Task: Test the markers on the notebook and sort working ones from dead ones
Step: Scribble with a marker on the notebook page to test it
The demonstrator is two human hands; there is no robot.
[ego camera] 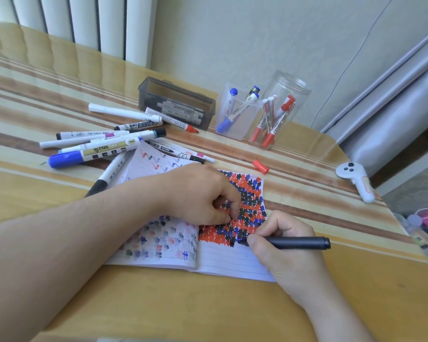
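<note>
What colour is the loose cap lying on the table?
Red; the cap shows in the head view.

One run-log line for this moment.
right hand: writes with black marker | left hand: presses lined notebook | loose red cap on table
</note>
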